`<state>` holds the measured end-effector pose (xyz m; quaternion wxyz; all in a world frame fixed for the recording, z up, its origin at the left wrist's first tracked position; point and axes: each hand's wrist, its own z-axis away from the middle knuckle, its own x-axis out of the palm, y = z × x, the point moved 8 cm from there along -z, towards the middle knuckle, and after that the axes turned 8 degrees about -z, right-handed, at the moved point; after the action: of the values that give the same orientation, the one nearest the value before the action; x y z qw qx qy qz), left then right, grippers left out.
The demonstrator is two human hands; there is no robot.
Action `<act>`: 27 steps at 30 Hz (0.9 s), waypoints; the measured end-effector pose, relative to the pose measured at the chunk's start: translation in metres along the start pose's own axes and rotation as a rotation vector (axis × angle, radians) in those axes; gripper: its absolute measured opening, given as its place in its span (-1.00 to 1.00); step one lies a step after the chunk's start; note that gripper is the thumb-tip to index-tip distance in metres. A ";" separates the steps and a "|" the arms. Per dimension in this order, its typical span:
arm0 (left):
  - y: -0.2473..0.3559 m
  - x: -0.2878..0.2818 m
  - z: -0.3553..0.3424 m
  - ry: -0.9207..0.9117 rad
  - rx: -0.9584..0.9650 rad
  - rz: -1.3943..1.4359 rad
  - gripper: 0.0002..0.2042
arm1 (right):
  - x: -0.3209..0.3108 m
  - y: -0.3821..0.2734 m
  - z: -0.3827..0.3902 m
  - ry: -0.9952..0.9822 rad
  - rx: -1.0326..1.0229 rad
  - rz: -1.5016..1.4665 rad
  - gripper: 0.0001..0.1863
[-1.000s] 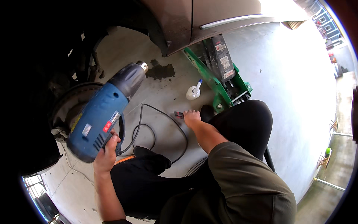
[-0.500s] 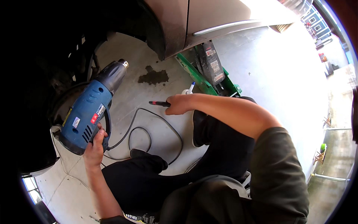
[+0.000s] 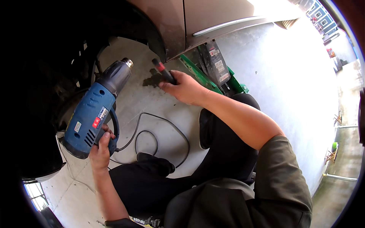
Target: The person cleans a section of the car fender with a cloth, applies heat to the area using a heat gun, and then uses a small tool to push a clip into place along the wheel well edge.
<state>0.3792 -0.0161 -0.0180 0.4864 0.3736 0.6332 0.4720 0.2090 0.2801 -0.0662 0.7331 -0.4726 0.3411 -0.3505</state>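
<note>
My left hand (image 3: 100,148) grips the handle of a blue heat gun (image 3: 88,116), its metal nozzle pointing up and to the right beside the dark wheel well. In my right hand (image 3: 178,86) is a short black tool with a red band (image 3: 162,68), upright at a tilt and slightly blurred; I cannot tell its kind. It is raised near the lower edge of a brown car body (image 3: 171,30). The heat gun's black cord (image 3: 175,126) lies in loops on the pale floor between my feet.
A green floor jack (image 3: 234,79) with a black arm stands under the car's sill, above my right knee. A dark brake disc area (image 3: 70,100) is behind the heat gun. A dark wet patch (image 3: 150,80) marks the floor. Stands (image 3: 330,155) are at the far right.
My right hand has lifted from low by my right shoe to beside the car's lower edge, carrying the black tool. My left hand holding the heat gun has shifted slightly leftward.
</note>
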 end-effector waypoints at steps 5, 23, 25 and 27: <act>0.004 0.010 -0.004 -0.051 0.017 -0.006 -0.83 | 0.005 0.000 0.003 0.098 -0.026 0.019 -0.47; 0.005 0.038 -0.012 -0.095 -0.032 -0.047 -0.80 | -0.007 -0.011 -0.005 0.074 0.013 -0.213 -0.65; 0.006 0.042 -0.014 -0.102 -0.035 -0.049 -0.80 | -0.007 -0.008 -0.010 0.058 -0.016 -0.228 -0.65; 0.004 0.043 -0.014 -0.100 -0.059 -0.062 -0.81 | -0.006 -0.010 -0.008 0.060 -0.005 -0.219 -0.66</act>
<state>0.3547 0.0216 -0.0246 0.5427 0.3624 0.6052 0.4560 0.1971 0.2784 -0.0587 0.6789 -0.4981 0.3100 -0.4414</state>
